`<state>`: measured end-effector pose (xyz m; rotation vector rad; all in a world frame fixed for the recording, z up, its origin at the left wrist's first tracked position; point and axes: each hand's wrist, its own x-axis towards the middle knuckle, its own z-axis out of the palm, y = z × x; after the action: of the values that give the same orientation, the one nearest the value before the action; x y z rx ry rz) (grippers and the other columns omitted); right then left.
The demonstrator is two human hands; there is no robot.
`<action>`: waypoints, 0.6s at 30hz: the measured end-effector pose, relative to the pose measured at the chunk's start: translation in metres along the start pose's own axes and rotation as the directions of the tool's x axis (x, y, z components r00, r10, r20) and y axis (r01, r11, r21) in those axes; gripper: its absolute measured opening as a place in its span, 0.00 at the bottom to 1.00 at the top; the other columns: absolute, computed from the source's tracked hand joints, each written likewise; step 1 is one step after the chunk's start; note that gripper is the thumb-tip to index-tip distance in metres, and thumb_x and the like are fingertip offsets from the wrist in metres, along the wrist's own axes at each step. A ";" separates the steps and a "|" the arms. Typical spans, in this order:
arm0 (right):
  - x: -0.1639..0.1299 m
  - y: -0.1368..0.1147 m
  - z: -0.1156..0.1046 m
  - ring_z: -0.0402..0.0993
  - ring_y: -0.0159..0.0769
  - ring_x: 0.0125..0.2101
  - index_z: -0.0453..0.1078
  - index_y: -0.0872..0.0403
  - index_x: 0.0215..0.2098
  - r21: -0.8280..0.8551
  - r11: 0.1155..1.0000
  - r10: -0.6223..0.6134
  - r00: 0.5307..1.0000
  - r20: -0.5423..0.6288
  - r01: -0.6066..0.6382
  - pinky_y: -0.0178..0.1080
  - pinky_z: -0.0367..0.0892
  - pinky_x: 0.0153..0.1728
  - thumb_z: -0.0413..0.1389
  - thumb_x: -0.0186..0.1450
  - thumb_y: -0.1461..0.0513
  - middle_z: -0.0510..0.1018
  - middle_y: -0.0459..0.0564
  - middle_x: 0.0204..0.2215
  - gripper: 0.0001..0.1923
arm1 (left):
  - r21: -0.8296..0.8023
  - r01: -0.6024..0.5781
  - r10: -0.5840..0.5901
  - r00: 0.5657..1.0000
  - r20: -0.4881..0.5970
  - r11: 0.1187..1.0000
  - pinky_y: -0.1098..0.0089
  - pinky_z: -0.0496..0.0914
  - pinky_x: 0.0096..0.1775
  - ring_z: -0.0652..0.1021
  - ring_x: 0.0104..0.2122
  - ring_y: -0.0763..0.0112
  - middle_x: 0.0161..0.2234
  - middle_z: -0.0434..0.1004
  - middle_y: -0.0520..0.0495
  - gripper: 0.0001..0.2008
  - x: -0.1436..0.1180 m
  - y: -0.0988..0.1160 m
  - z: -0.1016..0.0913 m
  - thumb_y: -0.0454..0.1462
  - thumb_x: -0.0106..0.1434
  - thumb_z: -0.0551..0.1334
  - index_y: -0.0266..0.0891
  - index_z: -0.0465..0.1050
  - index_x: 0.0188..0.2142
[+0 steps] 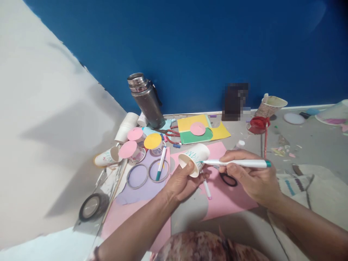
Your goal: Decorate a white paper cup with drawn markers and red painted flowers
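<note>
White paper, marked with teal strokes, makes up the paper cup (204, 150) held above a pink sheet (231, 203) in the head view. The left hand (186, 183) pinches its rim between thumb and fingers, the mouth tipped toward the lower left. The right hand (251, 177) closes around a white marker (236, 163), thumb and fingers pressed near the tip, which meets the cup's wall.

The strokes look partly done; no paper disc shows on this cup. To the left, 3 cups bear discs on top, 2 pink discs (128, 149) and 1 yellow disc (152, 141); a 4th cup (107, 157) lies on its side with writing and a yellow edge at its far end. These 4 seem further along. The stack of cups (127, 127) shows no marks, so seems unworked. A loose pink disc (198, 128) rests on coloured paper (187, 137). How many cups remain, I cannot tell.
</note>
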<state>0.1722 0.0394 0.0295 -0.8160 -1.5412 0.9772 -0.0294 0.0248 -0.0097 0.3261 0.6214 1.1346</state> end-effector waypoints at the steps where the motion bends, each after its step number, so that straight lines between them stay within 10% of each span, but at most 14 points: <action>1: 0.000 0.000 0.000 0.76 0.30 0.19 0.82 0.49 0.41 0.006 1.000 0.009 1.000 0.002 -0.009 0.33 0.72 0.20 0.66 0.70 0.58 0.86 0.46 0.27 0.04 | 0.000 -0.001 0.001 1.000 -0.003 1.000 0.64 0.76 0.42 0.82 0.37 0.63 0.38 0.85 0.45 0.28 0.000 0.000 0.000 0.43 0.47 0.85 0.37 0.82 0.45; 14: 0.002 0.008 0.000 0.71 0.30 0.21 0.79 0.49 0.47 0.111 0.993 0.055 0.995 -0.086 -0.045 0.33 0.68 0.20 0.60 0.75 0.55 0.84 0.47 0.30 0.09 | 0.032 0.036 -0.037 0.999 0.035 0.999 0.64 0.76 0.43 0.84 0.42 0.57 0.44 0.86 0.37 0.37 -0.001 0.005 0.001 0.47 0.46 0.85 0.33 0.80 0.51; 18: 0.008 0.010 0.000 0.78 0.32 0.30 0.78 0.48 0.51 -0.093 0.982 0.151 0.982 -0.115 -0.162 0.36 0.75 0.31 0.62 0.73 0.53 0.87 0.49 0.39 0.12 | 0.077 0.028 -0.029 0.999 0.019 0.997 0.64 0.76 0.43 0.84 0.41 0.57 0.42 0.86 0.37 0.38 -0.001 0.004 0.001 0.49 0.46 0.85 0.33 0.79 0.52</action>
<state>0.1706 0.0505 0.0236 -1.0589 -1.4605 0.9575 -0.0320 0.0252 -0.0061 0.3932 0.6513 1.0806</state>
